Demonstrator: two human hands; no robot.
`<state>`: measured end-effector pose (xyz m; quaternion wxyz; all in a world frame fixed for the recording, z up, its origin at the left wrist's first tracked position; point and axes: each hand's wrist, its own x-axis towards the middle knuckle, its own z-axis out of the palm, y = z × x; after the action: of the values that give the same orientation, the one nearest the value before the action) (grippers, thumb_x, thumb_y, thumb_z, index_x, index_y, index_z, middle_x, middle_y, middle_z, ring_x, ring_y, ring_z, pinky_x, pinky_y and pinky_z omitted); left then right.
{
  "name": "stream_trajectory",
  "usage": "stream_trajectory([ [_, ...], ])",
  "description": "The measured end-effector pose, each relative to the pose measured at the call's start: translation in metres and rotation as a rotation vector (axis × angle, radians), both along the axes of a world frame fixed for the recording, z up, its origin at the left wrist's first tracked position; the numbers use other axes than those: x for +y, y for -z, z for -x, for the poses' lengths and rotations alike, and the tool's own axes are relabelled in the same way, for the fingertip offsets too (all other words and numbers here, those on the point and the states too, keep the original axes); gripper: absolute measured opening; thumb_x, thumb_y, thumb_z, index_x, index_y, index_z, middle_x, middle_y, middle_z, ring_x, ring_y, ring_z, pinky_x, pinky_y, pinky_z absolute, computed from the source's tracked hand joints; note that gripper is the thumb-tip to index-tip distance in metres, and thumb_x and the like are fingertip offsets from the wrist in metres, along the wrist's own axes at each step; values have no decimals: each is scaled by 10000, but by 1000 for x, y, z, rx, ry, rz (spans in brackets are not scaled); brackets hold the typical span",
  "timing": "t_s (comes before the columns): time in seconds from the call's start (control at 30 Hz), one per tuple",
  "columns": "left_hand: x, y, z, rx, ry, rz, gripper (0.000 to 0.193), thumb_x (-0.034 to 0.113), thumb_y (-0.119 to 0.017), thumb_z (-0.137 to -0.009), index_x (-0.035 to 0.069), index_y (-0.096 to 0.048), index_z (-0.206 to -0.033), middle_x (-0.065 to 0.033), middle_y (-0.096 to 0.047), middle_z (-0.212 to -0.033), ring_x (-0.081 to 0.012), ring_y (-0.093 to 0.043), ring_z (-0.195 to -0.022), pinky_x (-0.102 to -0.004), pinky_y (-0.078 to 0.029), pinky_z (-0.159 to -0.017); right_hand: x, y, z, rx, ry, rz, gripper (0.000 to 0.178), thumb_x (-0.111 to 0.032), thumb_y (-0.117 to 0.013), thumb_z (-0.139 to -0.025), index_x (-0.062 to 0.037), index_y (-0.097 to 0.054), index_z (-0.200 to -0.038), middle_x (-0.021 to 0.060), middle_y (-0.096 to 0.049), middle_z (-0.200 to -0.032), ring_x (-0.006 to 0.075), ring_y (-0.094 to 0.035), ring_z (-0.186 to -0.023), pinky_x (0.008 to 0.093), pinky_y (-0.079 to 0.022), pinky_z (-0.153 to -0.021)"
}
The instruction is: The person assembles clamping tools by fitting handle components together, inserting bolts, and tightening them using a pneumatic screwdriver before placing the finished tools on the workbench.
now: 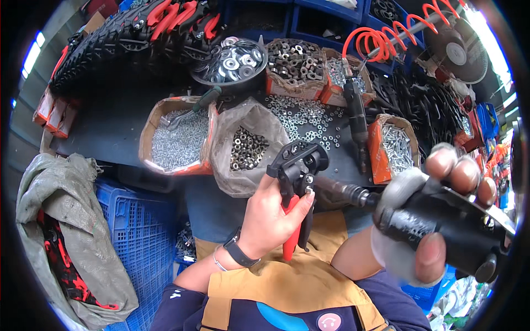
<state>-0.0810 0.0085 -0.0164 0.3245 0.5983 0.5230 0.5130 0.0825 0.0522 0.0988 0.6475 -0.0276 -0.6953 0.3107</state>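
My left hand (266,214), with a dark watch on its wrist, grips a black-and-red hand tool (301,165) upright in front of my apron. A small bolt (309,180) shows on its black head, and a red handle (291,237) points down below my fingers. In my gloved right hand (403,190), whose fingertips are bare, lies a black power driver (436,229). Its shaft (353,194) points left at the bolt; the blurred tip hides whether they touch. Just beyond my left hand, a clear plastic bag (232,176) holds dark nuts (247,149).
Boxes of small screws (179,146), dark nuts (295,60) and longer bolts (396,146) stand on the dark bench, beside loose nuts (303,118) and a washer bowl (234,63). Another driver (356,118) hangs from a red coiled hose (381,44). A blue crate (135,237) stands at left.
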Motion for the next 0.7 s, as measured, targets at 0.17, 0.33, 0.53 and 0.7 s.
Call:
stream_trajectory([
  [0.17,-5,6,-2,-103,67,1,358,199,-690,-847,-1,-562,-1115,-82,-612,-947,-158,-583,-866,-303,-469,-791,-10,14,7,28,57,-64,643,-159,-694,-736,1,-429,-1300,147,-553,-1168,281,-544,-968,346,-441,-850],
  [0.33,-11,9,-10,-311,113,66,315,167,-672,-851,3,-564,-1099,-135,-604,-928,-257,-590,-828,-357,-469,-770,-24,4,10,-35,2,72,567,-146,-703,-727,-38,-427,-1210,109,-524,-973,245,-555,-818,296,-486,-684],
  [0.53,-8,16,-1,-304,112,142,326,160,-649,-882,6,-520,-1139,-82,-600,-944,-154,-571,-849,-308,-472,-805,-10,7,20,326,-80,214,563,-90,-600,-767,57,-401,-1273,167,-497,-1046,246,-516,-926,330,-425,-862],
  [0.7,-17,13,6,-1041,225,273,352,169,-582,-929,4,-455,-1212,-136,-594,-1144,-186,-610,-991,-330,-504,-866,81,47,37,-515,564,799,506,-159,-681,-753,-6,-509,-1203,124,-624,-844,212,-624,-739,338,-493,-665],
])
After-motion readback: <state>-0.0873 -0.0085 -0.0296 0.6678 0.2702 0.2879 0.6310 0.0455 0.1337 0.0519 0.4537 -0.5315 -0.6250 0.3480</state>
